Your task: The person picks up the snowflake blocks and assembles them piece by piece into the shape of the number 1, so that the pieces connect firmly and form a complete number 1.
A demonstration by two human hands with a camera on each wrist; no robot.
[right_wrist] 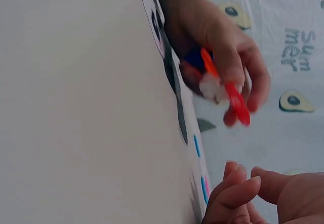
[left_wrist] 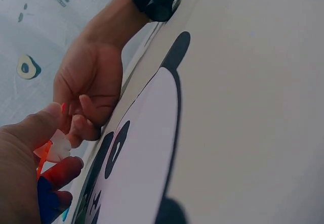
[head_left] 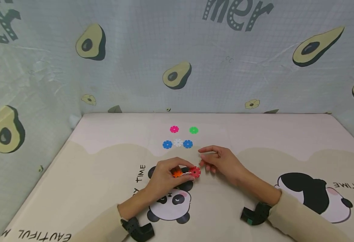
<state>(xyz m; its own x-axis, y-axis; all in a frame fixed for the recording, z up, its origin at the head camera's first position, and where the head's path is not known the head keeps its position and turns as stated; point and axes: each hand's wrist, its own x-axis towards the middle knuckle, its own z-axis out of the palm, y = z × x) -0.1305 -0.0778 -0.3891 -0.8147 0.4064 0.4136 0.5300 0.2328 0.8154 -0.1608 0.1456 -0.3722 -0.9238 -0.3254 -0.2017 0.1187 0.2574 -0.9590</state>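
Note:
My left hand [head_left: 164, 173] pinches a small chain of joined plastic snowflake discs between thumb and fingers. A red disc [head_left: 195, 172] sits at its outer end, and an orange disc [head_left: 177, 173] shows inside the grip. Between them the right wrist view reveals a white disc [right_wrist: 211, 87], with a dark blue disc [right_wrist: 192, 58] deeper in the palm, partly hidden by the fingers. Just right of the red disc, my right hand [head_left: 223, 163] hovers with relaxed, slightly bent fingers and nothing visible in them.
Beyond the hands lie loose discs: a pink disc [head_left: 174, 129], a green disc [head_left: 193, 130], and a white disc [head_left: 178, 143] between a blue disc [head_left: 167, 144] and another blue disc [head_left: 188, 144]. A panda-printed cloth [head_left: 104, 188] covers the table; an avocado-patterned curtain [head_left: 134, 67] stands behind.

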